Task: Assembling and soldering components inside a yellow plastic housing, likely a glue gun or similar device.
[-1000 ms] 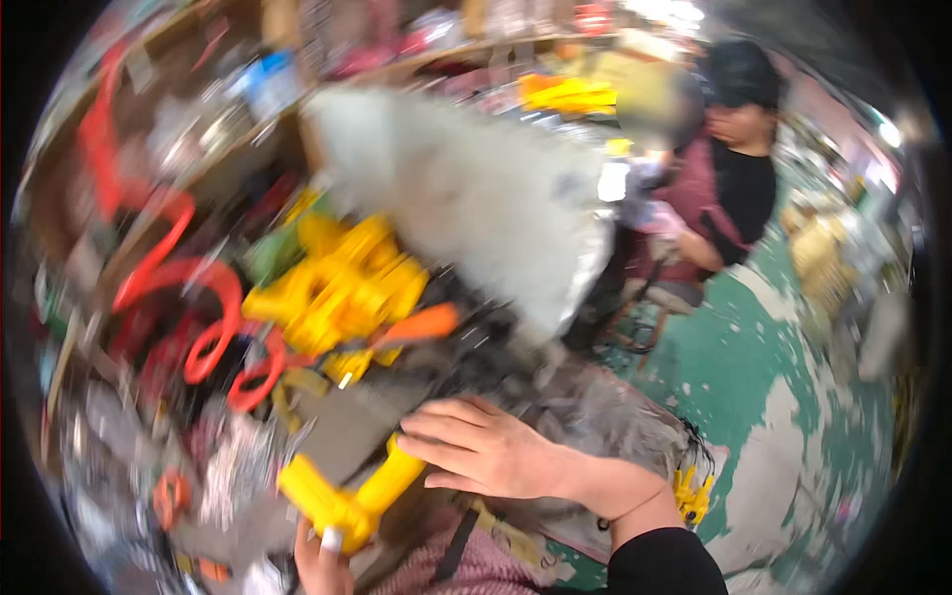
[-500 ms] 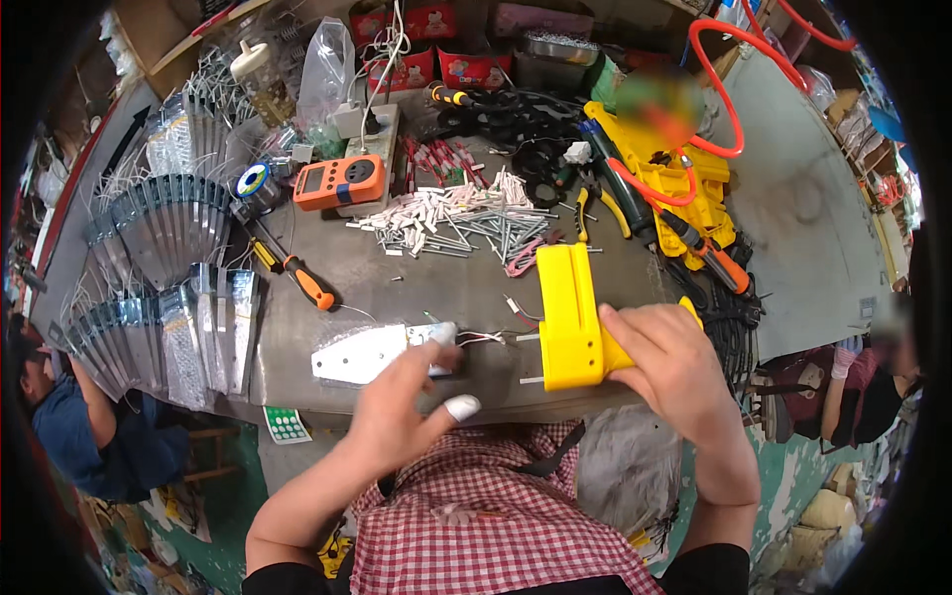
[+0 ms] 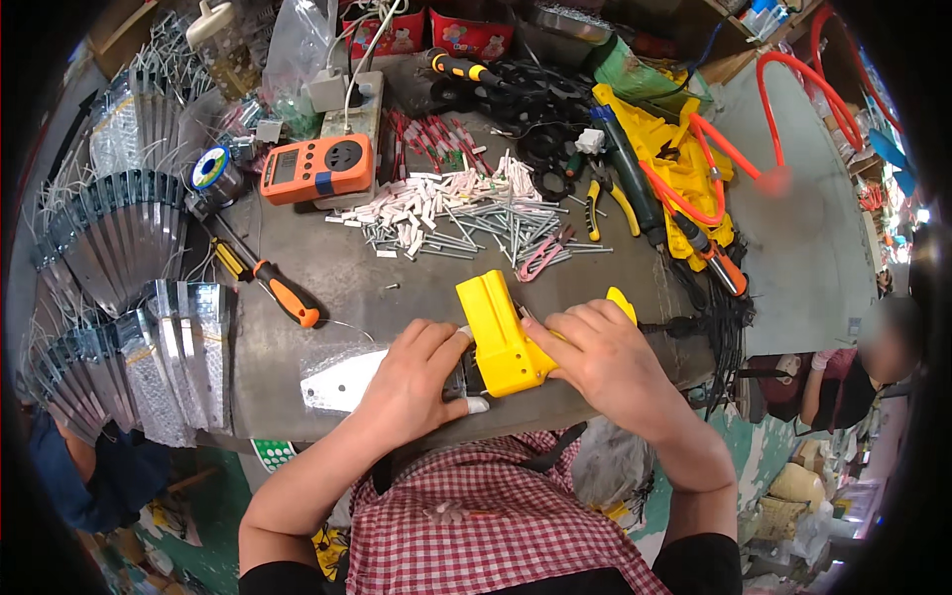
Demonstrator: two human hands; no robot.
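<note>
My right hand (image 3: pixel 605 362) is closed around the handle part of a yellow plastic housing (image 3: pixel 496 337), which stands just above the bench's front edge. My left hand (image 3: pixel 415 382) is closed over the right end of a white tapered plate (image 3: pixel 342 381) with small dark holes, its fingers along the far side and its thumb, in a white finger cover, on the near side. Those fingertips meet the left side of the housing. The joint between plate and housing is mostly hidden by the left hand. Clear plastic film lies around the plate.
Behind lie a pile of screws and white sleeves (image 3: pixel 446 203), an orange meter (image 3: pixel 317 169) and yellow-handled pliers (image 3: pixel 598 208). An orange screwdriver (image 3: pixel 290 297) rests left, beside stacked metal blades (image 3: pixel 129 238). A powered screwdriver (image 3: pixel 714 260), red hose (image 3: pixel 769 99) and yellow housings (image 3: pixel 659 149) are right.
The yellow housing has moved left, up to the plate's end, in my right hand. My left hand has come down onto the plate and closed. The head view has shifted slightly.
</note>
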